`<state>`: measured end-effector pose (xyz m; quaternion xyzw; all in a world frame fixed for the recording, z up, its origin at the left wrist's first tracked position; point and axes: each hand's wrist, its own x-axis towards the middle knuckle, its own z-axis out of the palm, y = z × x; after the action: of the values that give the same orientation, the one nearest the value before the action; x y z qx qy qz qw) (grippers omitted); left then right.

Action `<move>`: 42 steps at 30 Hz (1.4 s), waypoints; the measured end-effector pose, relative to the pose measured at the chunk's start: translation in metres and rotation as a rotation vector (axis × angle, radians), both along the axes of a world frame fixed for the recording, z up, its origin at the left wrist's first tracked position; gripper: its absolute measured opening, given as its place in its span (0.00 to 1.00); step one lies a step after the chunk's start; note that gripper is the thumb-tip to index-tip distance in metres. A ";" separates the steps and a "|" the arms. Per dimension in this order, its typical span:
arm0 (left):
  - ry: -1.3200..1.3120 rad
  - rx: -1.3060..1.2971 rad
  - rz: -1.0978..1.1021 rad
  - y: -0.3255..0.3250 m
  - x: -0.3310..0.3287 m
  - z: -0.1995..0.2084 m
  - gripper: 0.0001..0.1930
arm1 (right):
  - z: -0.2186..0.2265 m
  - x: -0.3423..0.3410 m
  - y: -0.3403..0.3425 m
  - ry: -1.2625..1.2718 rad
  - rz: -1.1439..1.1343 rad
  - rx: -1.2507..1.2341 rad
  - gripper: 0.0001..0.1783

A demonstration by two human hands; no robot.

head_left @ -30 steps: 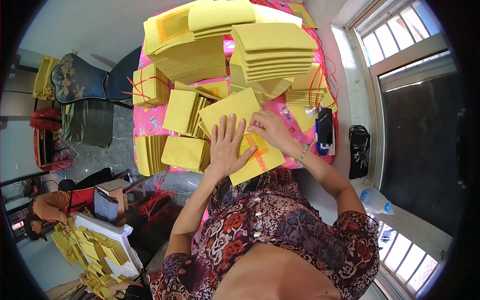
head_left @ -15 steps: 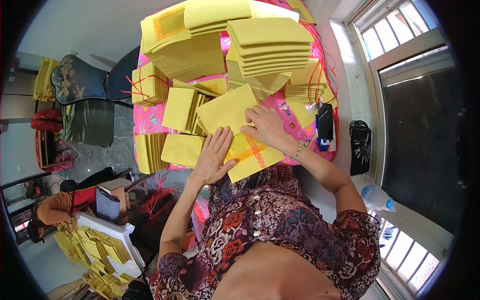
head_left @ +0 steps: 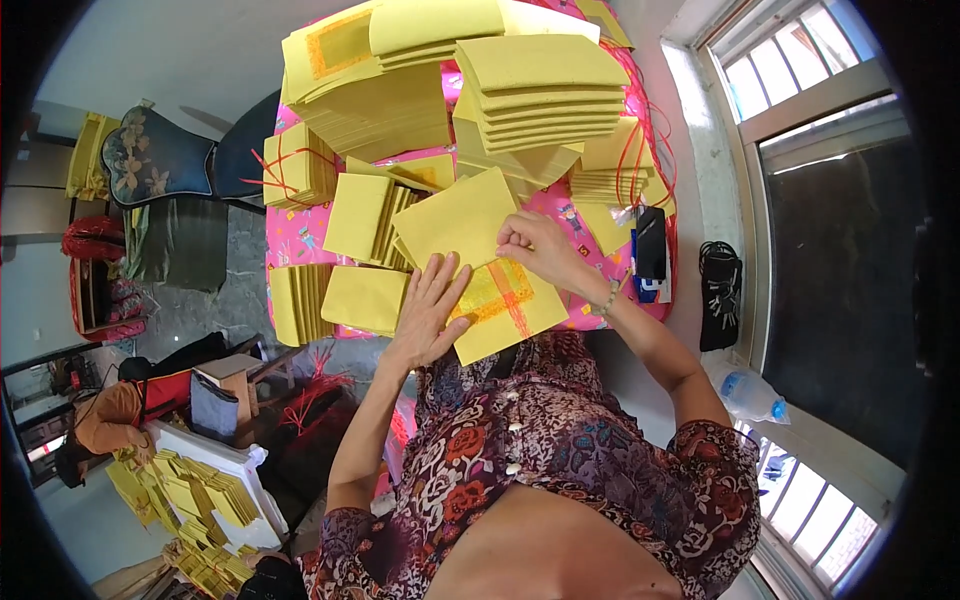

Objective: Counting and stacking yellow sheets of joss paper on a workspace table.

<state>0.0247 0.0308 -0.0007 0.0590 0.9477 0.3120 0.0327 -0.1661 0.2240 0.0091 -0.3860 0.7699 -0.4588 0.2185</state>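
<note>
The left hand [head_left: 428, 315] lay palm down along the left side of the yellow paper [head_left: 455, 222], near the middle of the tabletop's near edge. Its fingers were straight and close together, the thumb spread wide of them beside the orange patch [head_left: 495, 297]. The paper stuck out past that near edge, with a red-orange stripe crossing the patch and the plain part lying toward the far edge. The right hand [head_left: 548, 255], with a bracelet [head_left: 606, 298] at its wrist, was at the paper's right side; its fingers were curled narrow, thumb close to the fingertips, and whether they pinched anything could not be told.

A pink patterned cloth [head_left: 312, 240] covered the tabletop. Toward its far left corner stood a thick yellow stack [head_left: 375, 120], with folded sheets [head_left: 540, 75] to the right of it. A tied bundle [head_left: 295, 172] was at the left edge, bound in red string. A folded stack [head_left: 300, 305] sat in the near left corner, and a black phone [head_left: 650, 245] lay by the right edge.
</note>
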 end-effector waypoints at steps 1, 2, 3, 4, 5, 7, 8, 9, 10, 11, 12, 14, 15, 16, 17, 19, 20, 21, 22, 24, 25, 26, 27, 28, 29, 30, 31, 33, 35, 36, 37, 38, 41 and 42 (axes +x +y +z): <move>0.005 0.003 0.006 0.001 -0.001 -0.003 0.35 | -0.004 -0.002 0.000 0.002 -0.003 0.000 0.10; 0.010 0.005 0.013 0.001 -0.002 -0.004 0.35 | -0.012 -0.003 0.000 0.075 -0.021 -0.071 0.09; 0.009 0.004 0.014 0.002 -0.002 -0.003 0.35 | -0.015 -0.002 0.000 0.144 -0.035 -0.143 0.09; 0.015 -0.003 0.014 0.002 -0.005 -0.001 0.35 | -0.016 -0.001 0.002 0.144 -0.033 -0.144 0.09; 0.022 -0.011 0.013 0.002 -0.006 0.001 0.35 | -0.017 0.000 0.005 0.078 -0.020 -0.121 0.09; 0.025 -0.013 0.015 0.002 -0.005 0.002 0.35 | -0.012 -0.003 0.005 0.021 -0.008 -0.104 0.09; 0.025 -0.013 0.018 0.002 -0.004 0.003 0.35 | -0.008 -0.004 0.005 0.130 0.033 -0.073 0.14; 0.031 -0.019 0.016 0.002 -0.003 0.005 0.35 | -0.003 -0.003 0.005 0.238 0.072 -0.041 0.20; 0.030 0.013 0.033 0.002 -0.003 0.008 0.33 | 0.002 -0.004 0.004 0.246 0.069 -0.047 0.20; 0.030 0.045 0.050 0.001 -0.003 0.011 0.31 | 0.007 -0.004 0.002 0.456 0.108 0.000 0.24; 0.042 0.039 0.042 0.000 -0.005 0.012 0.31 | 0.010 -0.007 0.001 0.668 0.139 0.053 0.28; 0.088 0.105 0.116 -0.002 -0.010 0.015 0.28 | 0.005 -0.013 -0.002 0.836 0.155 -0.002 0.27; 0.100 0.099 0.113 -0.003 -0.012 0.017 0.28 | 0.005 -0.015 -0.004 0.989 0.186 -0.058 0.26; 0.152 0.136 0.182 -0.003 -0.014 0.019 0.28 | 0.004 -0.018 -0.005 1.001 0.181 -0.063 0.26; 0.204 0.174 0.249 -0.003 -0.017 0.021 0.27 | 0.004 -0.021 -0.005 1.011 0.234 -0.103 0.23; 0.348 0.104 0.295 -0.001 -0.025 0.029 0.28 | 0.000 -0.026 -0.002 1.030 0.284 -0.138 0.21; 0.357 0.104 0.291 -0.001 -0.028 0.029 0.28 | -0.007 -0.030 -0.002 1.035 0.302 -0.186 0.18; 0.376 0.022 0.287 -0.002 -0.029 0.030 0.27 | -0.006 -0.031 -0.004 1.036 0.324 -0.239 0.16; 0.395 -0.060 0.283 -0.003 -0.030 0.029 0.25 | -0.005 -0.031 -0.005 1.043 0.326 -0.243 0.16; 0.444 -0.103 0.300 -0.006 -0.032 0.021 0.23 | 0.001 -0.028 -0.006 1.066 0.260 -0.305 0.13; 0.486 -0.144 0.315 -0.008 -0.032 0.018 0.22 | 0.005 -0.026 -0.007 1.073 0.261 -0.309 0.13; 0.493 -0.147 0.317 -0.010 -0.033 0.016 0.22 | 0.009 -0.022 -0.007 0.982 0.221 -0.305 0.12; 0.581 -0.151 0.349 -0.011 -0.034 0.017 0.23 | 0.015 -0.017 -0.007 0.889 0.181 -0.300 0.12; 0.669 -0.157 0.381 -0.012 -0.036 0.019 0.23 | 0.021 -0.013 -0.007 0.895 0.184 -0.304 0.12; 0.674 -0.160 0.384 -0.013 -0.035 0.023 0.23 | 0.028 -0.008 -0.007 0.764 0.079 -0.285 0.13; 0.741 -0.215 0.412 -0.011 -0.035 0.029 0.24 | 0.034 -0.003 -0.003 0.635 -0.031 -0.259 0.15; 0.806 -0.275 0.445 -0.011 -0.033 0.037 0.25 | 0.041 0.002 -0.002 0.641 -0.031 -0.261 0.15; 0.815 -0.253 0.443 -0.008 -0.026 0.051 0.26 | 0.051 0.011 0.002 0.087 -0.298 -0.294 0.22; 0.848 -0.244 0.403 -0.008 -0.021 0.062 0.26 | 0.044 0.010 0.007 -0.200 -0.260 -0.316 0.24; 0.851 -0.247 0.406 -0.006 -0.017 0.065 0.26 | 0.049 0.010 0.008 -0.495 -0.209 -0.331 0.26; 0.863 -0.212 0.380 -0.004 -0.012 0.066 0.26 | 0.057 0.010 0.013 -0.607 -0.146 -0.227 0.22; 0.874 -0.177 0.354 -0.003 -0.010 0.068 0.26 | 0.061 0.012 0.014 -0.605 -0.143 -0.228 0.22; 0.963 -0.156 0.286 0.002 -0.008 0.081 0.24 | 0.071 0.013 0.019 -0.615 0.017 -0.353 0.15; 1.003 -0.150 0.257 0.002 -0.006 0.085 0.23 | 0.079 0.011 0.019 -0.613 0.019 -0.355 0.15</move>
<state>0.0183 0.0326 0.0841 0.0818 0.8662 0.1783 -0.4595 -0.1547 0.2427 0.0886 -0.2696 0.5730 -0.6780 0.3731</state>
